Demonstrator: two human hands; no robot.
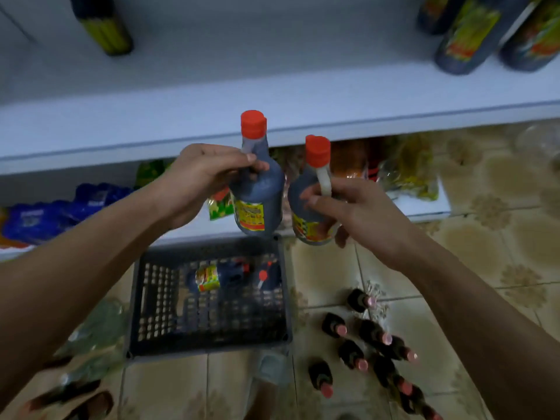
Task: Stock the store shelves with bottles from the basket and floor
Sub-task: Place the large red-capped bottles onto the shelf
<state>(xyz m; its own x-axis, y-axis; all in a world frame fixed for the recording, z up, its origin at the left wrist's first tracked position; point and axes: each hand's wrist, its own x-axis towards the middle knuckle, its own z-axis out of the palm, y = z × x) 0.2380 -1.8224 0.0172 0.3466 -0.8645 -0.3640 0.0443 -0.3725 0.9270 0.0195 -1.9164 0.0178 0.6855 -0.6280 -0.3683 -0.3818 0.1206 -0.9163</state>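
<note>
Left hand clamped round neck of left bottle; right hand likewise on right bottle; both upright, just below shelf edge; lift clear of lip, set down upright in bare middle; more remain in basket.

Legible text: none. Yellow-and-red labels on the two held bottles, basket bottle and shelf bottles too blurred to read.

One camera on the head, looking forward and down, close above both hands, shelf ahead, basket and floor far below
</note>
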